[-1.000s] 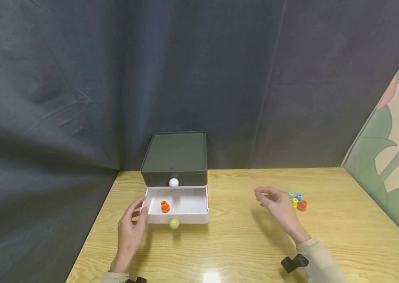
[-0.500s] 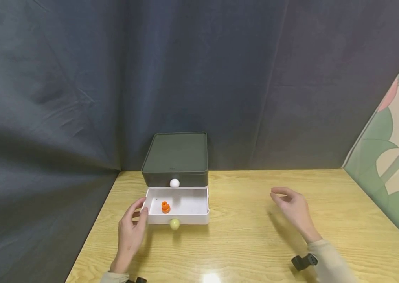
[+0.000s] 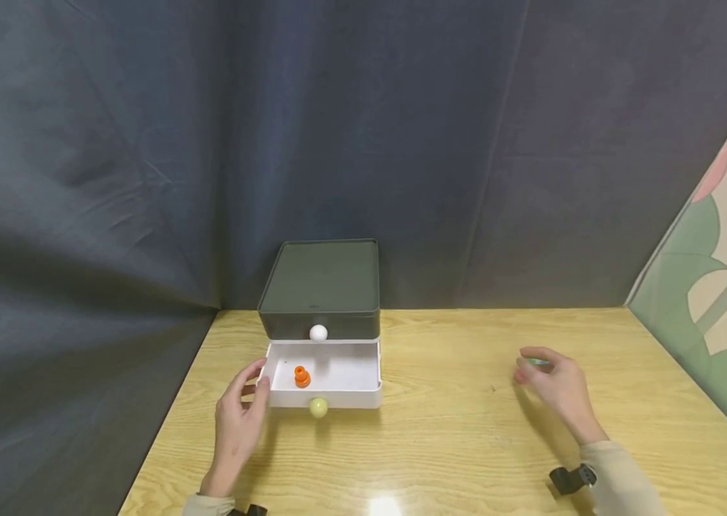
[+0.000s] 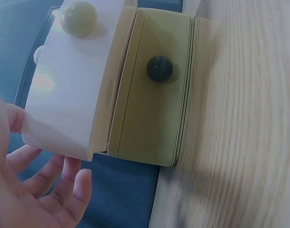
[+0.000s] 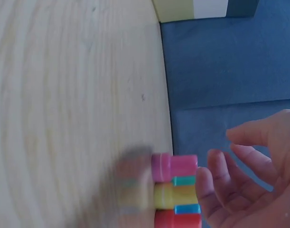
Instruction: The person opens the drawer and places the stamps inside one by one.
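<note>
Your left hand (image 3: 237, 423) rests on the wooden table (image 3: 440, 444), fingers relaxed and loosely spread, thumb touching the left front corner of the pulled-out white drawer (image 3: 326, 376). An orange peg (image 3: 301, 376) stands in that drawer, left of middle, behind the pale yellow knob (image 3: 318, 408). Above sits the dark organizer (image 3: 319, 290) with its white knob (image 3: 318, 333); a closed lower drawer with a dark knob (image 4: 159, 68) shows below in the left wrist view. Your right hand (image 3: 556, 390) hovers well to the right, fingers loosely curved, gripping nothing, just beside the cluster of coloured pegs (image 5: 175, 192) standing on the table. Dark cloth hangs behind.
</note>
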Demonstrator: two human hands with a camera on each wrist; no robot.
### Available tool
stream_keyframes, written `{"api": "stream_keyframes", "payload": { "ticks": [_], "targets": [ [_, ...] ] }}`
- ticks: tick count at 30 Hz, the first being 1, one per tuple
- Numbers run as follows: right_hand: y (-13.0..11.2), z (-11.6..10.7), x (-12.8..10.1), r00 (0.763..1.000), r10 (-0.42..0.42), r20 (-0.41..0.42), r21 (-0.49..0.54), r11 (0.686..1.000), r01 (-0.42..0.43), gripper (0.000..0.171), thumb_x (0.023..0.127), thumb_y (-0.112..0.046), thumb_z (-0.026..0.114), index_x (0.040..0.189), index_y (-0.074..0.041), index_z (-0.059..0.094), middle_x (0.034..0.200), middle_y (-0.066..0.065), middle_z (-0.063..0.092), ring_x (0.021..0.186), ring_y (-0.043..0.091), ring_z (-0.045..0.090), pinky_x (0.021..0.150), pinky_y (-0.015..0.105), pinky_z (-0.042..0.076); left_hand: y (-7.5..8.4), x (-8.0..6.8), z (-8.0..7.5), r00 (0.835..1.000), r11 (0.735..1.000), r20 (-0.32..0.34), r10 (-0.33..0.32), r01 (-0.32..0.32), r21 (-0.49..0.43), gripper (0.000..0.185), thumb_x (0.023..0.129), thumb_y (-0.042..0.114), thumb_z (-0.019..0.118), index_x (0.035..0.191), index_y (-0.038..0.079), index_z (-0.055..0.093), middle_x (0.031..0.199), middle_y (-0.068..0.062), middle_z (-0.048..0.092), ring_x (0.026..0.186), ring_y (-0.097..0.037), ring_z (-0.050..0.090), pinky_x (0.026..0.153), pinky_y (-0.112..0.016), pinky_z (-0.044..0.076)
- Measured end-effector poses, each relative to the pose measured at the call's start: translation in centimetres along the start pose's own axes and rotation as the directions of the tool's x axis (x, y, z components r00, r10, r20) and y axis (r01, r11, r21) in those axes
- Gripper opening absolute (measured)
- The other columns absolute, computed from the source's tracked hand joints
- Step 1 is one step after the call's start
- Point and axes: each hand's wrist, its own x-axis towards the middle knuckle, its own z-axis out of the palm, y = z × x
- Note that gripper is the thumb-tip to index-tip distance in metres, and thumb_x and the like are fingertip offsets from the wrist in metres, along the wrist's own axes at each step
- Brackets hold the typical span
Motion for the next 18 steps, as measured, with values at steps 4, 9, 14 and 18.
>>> {"api": "stream_keyframes", "payload": {
  "ticks": [4,9,14,18],
  "targets": [
    [0.7,-0.2,-0.1,0.999,0.008,0.040,-0.051,0.999,-0.006,0.053,0.108,-0.032,0.062,0.145,0.005,0.057,0.110,0.018,0.081,0.100,0.034,0.079,0.095,0.061,0.058,0.1,0.0,0.0,1.000,1.000,0.001,-0.005,0.005,0.009,0.032,0.107,0.016,0.062,0.138,0.011,0.070,0.131,-0.015,0.074,0.095,-0.013,0.066,0.074,-0.019,0.055],
    [1.4,0.0,-0.2,0.999,-0.005,0.040,-0.125,0.992,0.010,0.052,0.108,-0.032,0.064,0.142,0.007,0.059,0.114,0.022,0.079,0.108,0.047,0.075,0.089,0.062,0.060,0.1,0.0,0.0,1.000,1.000,0.006,-0.008,0.007,0.013,0.033,0.107,0.016,0.062,0.139,0.011,0.070,0.131,-0.015,0.074,0.096,-0.015,0.067,0.075,-0.020,0.056],
    [1.5,0.1,0.0,0.999,-0.035,0.030,-0.171,0.985,0.039,0.048,0.108,-0.028,0.064,0.139,0.008,0.061,0.115,0.029,0.077,0.105,0.052,0.074,0.085,0.062,0.061,0.2,0.0,0.0,1.000,1.000,0.011,-0.012,0.011,0.012,0.033,0.108,0.016,0.061,0.140,0.013,0.070,0.131,-0.015,0.073,0.098,-0.018,0.067,0.076,-0.020,0.055],
    [1.5,0.1,0.0,0.998,-0.055,0.035,-0.196,0.979,0.061,0.045,0.107,-0.025,0.066,0.138,0.008,0.062,0.117,0.034,0.074,0.104,0.053,0.074,0.084,0.063,0.062,0.2,-0.1,-0.1,1.000,1.000,0.009,-0.010,0.010,0.012,0.033,0.108,0.016,0.062,0.140,0.012,0.069,0.131,-0.015,0.073,0.098,-0.018,0.067,0.076,-0.020,0.055]
  ]
}}
